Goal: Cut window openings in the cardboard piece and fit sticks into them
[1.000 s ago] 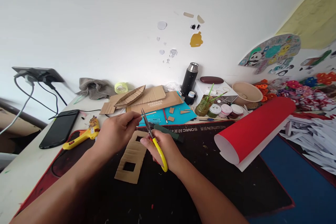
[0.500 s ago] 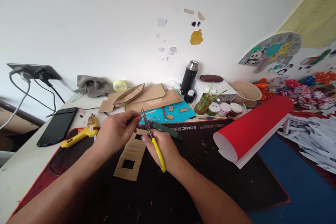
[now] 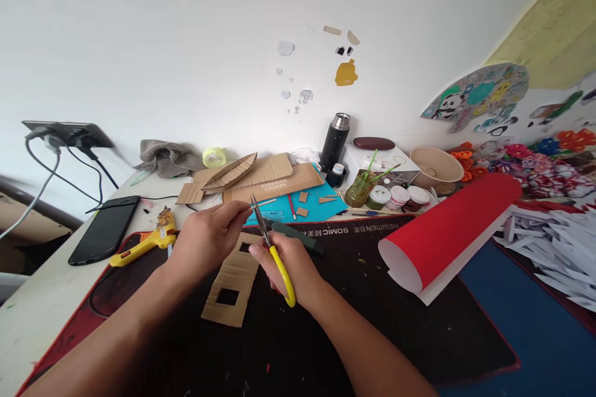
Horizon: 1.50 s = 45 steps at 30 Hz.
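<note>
Thin stick (image 3: 264,202) held above black mat (image 3: 372,310), one end pinched in left hand (image 3: 209,237) fingertips, crossing blades of yellow-handled scissors (image 3: 269,242); blades seem nearly closed on it, hard to tell. Right hand (image 3: 285,263) clenched round scissor handles. Under hands: cardboard piece with square cutout (image 3: 230,291). Left: glue gun (image 3: 144,243), phone (image 3: 105,229) near desk edge. Right: red paper roll (image 3: 449,226) crowds mat. Open mat toward body.
</note>
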Each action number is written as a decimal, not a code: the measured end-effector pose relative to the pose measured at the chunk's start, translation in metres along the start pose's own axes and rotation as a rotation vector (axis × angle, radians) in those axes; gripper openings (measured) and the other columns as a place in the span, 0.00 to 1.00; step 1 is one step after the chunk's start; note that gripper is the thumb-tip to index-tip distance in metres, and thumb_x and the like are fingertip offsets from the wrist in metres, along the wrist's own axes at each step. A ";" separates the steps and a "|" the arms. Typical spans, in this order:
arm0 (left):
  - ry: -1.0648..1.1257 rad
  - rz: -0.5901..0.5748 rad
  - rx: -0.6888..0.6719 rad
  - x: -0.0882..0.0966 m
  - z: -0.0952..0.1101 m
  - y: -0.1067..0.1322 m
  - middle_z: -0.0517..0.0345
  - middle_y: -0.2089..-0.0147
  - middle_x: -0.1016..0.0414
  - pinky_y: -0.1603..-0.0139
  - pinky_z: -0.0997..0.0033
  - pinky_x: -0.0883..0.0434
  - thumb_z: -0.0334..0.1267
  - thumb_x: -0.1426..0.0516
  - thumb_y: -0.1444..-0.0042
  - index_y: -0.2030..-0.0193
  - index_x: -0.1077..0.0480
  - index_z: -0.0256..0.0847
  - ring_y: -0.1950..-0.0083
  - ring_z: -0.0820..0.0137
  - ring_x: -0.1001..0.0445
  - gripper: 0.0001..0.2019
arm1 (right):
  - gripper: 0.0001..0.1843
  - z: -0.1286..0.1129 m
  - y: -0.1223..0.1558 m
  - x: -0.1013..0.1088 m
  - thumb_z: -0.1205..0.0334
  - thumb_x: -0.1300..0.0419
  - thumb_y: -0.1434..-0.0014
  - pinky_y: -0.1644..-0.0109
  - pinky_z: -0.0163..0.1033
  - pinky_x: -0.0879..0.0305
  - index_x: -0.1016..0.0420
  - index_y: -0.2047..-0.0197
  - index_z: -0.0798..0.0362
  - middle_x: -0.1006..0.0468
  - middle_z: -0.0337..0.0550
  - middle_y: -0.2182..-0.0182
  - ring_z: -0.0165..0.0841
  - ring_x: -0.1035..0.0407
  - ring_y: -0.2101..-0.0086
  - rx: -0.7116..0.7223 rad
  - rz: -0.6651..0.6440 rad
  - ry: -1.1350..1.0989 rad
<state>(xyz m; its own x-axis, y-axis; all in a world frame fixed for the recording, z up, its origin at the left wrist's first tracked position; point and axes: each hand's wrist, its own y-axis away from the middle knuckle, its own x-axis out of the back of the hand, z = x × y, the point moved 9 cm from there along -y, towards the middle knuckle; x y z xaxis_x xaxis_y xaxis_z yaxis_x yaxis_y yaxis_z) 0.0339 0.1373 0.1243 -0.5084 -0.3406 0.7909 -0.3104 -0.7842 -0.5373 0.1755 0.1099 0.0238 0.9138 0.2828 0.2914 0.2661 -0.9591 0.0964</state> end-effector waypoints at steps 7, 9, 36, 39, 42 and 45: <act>0.171 -0.121 0.202 -0.003 -0.012 -0.001 0.62 0.70 0.16 0.66 0.69 0.31 0.51 0.46 0.30 0.57 0.20 0.46 0.69 0.66 0.19 0.16 | 0.16 0.000 0.002 -0.001 0.44 0.37 0.29 0.72 0.33 0.38 0.26 0.58 0.48 0.29 0.32 0.79 0.29 0.33 0.80 0.012 -0.006 0.003; 0.224 -0.147 0.241 -0.002 -0.012 -0.001 0.62 0.71 0.17 0.66 0.69 0.31 0.53 0.46 0.30 0.59 0.20 0.46 0.70 0.66 0.20 0.17 | 0.16 -0.001 0.002 0.000 0.45 0.37 0.29 0.71 0.33 0.38 0.25 0.58 0.49 0.29 0.32 0.78 0.29 0.33 0.80 0.028 0.003 0.006; 0.037 -0.019 0.034 0.006 0.002 -0.001 0.57 0.66 0.14 0.66 0.70 0.31 0.47 0.47 0.27 0.57 0.19 0.45 0.68 0.66 0.18 0.16 | 0.14 -0.007 0.003 0.002 0.47 0.38 0.28 0.71 0.35 0.38 0.26 0.61 0.48 0.31 0.31 0.81 0.30 0.33 0.80 0.042 0.016 0.065; 0.109 -0.048 0.117 0.005 -0.004 -0.001 0.59 0.69 0.15 0.67 0.69 0.31 0.48 0.46 0.29 0.58 0.19 0.46 0.70 0.66 0.19 0.16 | 0.14 -0.007 0.004 0.000 0.46 0.37 0.29 0.71 0.34 0.38 0.26 0.60 0.48 0.30 0.31 0.81 0.30 0.33 0.80 0.031 -0.003 0.039; 0.172 -0.064 0.173 0.006 -0.006 -0.001 0.62 0.71 0.16 0.68 0.69 0.31 0.50 0.44 0.30 0.58 0.19 0.46 0.72 0.66 0.19 0.15 | 0.14 -0.007 0.004 -0.001 0.46 0.36 0.29 0.71 0.34 0.38 0.26 0.59 0.48 0.30 0.31 0.80 0.29 0.33 0.80 0.031 -0.003 0.027; 0.223 -0.080 0.209 0.006 -0.006 -0.002 0.62 0.72 0.16 0.68 0.69 0.30 0.52 0.44 0.31 0.60 0.19 0.47 0.73 0.66 0.19 0.16 | 0.14 -0.006 0.004 0.000 0.46 0.36 0.29 0.70 0.34 0.38 0.25 0.59 0.48 0.29 0.32 0.79 0.29 0.33 0.79 0.032 0.010 0.033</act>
<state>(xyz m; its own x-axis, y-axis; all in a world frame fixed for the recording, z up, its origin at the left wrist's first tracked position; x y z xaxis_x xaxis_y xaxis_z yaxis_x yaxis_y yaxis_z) 0.0261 0.1398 0.1283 -0.6599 -0.1690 0.7321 -0.1966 -0.9016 -0.3853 0.1747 0.1059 0.0301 0.9062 0.2724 0.3234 0.2667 -0.9617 0.0627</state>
